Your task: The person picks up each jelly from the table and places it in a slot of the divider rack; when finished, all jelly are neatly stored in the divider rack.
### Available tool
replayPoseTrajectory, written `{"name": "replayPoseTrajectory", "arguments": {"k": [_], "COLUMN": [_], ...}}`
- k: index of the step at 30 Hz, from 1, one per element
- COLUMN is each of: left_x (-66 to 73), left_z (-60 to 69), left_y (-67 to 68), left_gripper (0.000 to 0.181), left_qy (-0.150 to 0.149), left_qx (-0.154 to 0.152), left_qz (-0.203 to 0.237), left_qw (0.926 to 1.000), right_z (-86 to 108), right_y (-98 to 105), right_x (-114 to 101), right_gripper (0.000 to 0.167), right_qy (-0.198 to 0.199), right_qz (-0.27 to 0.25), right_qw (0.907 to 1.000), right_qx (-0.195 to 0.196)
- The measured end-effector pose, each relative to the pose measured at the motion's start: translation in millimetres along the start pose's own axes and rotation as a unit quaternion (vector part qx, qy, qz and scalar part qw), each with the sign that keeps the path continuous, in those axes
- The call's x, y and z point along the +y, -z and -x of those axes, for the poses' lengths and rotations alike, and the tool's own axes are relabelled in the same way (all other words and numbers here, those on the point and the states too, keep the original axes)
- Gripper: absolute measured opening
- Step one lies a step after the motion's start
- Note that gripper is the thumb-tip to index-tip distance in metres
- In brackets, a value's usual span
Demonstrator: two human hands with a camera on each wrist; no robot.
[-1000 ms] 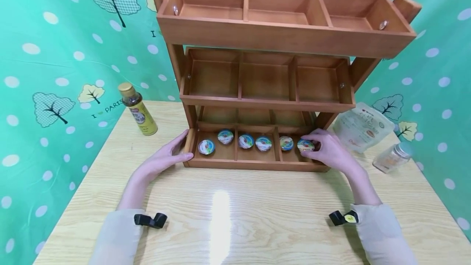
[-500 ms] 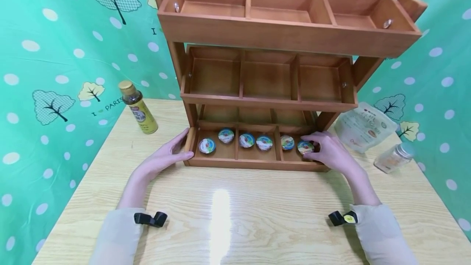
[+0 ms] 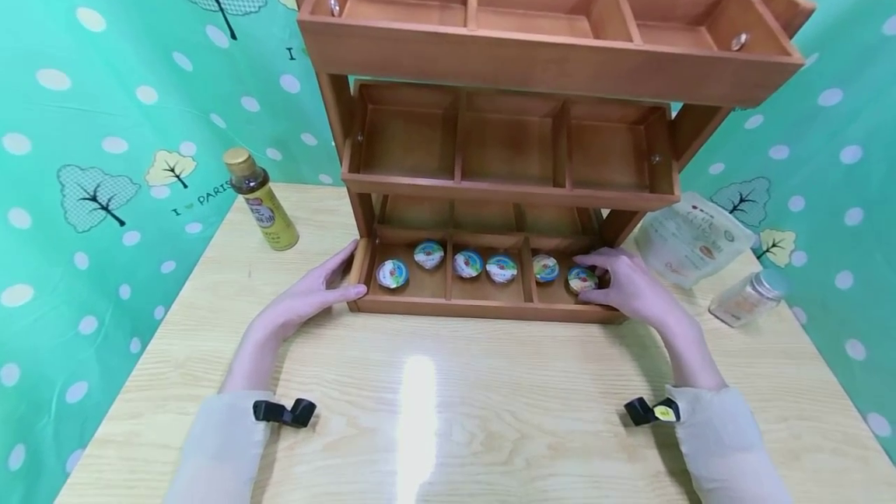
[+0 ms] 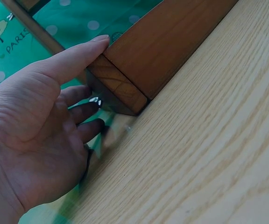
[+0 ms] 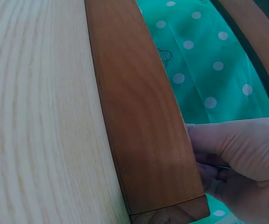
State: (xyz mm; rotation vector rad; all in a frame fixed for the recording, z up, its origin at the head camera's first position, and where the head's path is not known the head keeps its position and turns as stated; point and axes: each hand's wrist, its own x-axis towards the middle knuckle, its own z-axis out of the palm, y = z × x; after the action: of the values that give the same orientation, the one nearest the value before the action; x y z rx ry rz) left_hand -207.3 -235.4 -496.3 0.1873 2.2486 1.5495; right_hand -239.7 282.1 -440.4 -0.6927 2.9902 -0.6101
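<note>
The wooden rack (image 3: 518, 80) has three tiers, each split into three compartments. In its lowest tier lie round foil-lidded jelly cups, two per compartment, such as one blue-and-white cup (image 3: 392, 274) at the left. My right hand (image 3: 626, 282) reaches into the right compartment and pinches the rightmost jelly cup (image 3: 582, 280) between thumb and fingers. In the right wrist view the front board hides that cup from sight. My left hand (image 3: 318, 286) holds the left end of the bottom tier. The left wrist view shows its thumb on the board's upper corner and its fingers curled along the side.
A yellow-labelled bottle (image 3: 262, 201) with a gold cap stands left of the rack. To the right are a translucent pouch (image 3: 693, 243) and a clear jar (image 3: 745, 298). The pale wooden table (image 3: 490, 411) runs in front, and a green dotted cloth (image 3: 77, 271) hangs behind.
The rack appears slightly higher in the head view, as the whole view has shifted a little. Both hands keep their places on the left end of the rack and the rightmost jelly cup.
</note>
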Motion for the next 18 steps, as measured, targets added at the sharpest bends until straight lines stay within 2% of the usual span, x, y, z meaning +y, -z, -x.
{"name": "replayPoseTrajectory", "arguments": {"k": [8,18], "left_x": [0.9,1.2], "left_z": [2.2,-0.2], "left_y": [2.1,1.7], "left_gripper": [0.089,0.089], "left_qy": [0.004,-0.005], "left_qx": [0.003,0.001], "left_qz": [-0.010,-0.005], "left_qw": [0.9999,1.0000], "right_z": [-0.8,1.1], "right_y": [7.2,6.1], "right_x": [-3.0,-0.9], "right_gripper": [0.052,0.042], "right_qy": [-0.024,-0.029], "right_qz": [-0.030,-0.044], "right_qw": [0.9992,0.9986], "right_qx": [-0.013,0.010]}}
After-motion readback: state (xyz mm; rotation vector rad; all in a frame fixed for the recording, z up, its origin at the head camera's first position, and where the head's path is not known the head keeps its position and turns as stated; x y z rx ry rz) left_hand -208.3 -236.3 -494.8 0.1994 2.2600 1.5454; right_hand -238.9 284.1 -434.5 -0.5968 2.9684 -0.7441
